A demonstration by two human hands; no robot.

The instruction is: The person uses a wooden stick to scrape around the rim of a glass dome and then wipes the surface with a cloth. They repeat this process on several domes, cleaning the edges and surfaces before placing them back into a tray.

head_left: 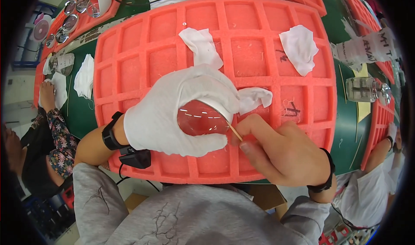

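My left hand (173, 115), in a white glove, curls round a clear round glass lens (201, 118) and grips it by its edge. The red tray shows through the glass, with light streaks reflected on it. My bare right hand (281, 152) pinches a thin wooden stick (236, 133) between thumb and forefinger. The stick's far end meets the lens at its right edge; whether a tip is wrapped there cannot be made out. Just beyond the gloved fingers lies a crumpled white cloth (256, 99). Both hands are above the red foam tray (268, 33).
More white cloths (299, 50) lie on the tray. To the right stand a glass bottle (362, 89) and thin sticks (343, 83) on the green table (341, 128). Several lenses (70, 23) sit in another red tray at the far left. Co-workers' arms (48, 93) show at both sides.
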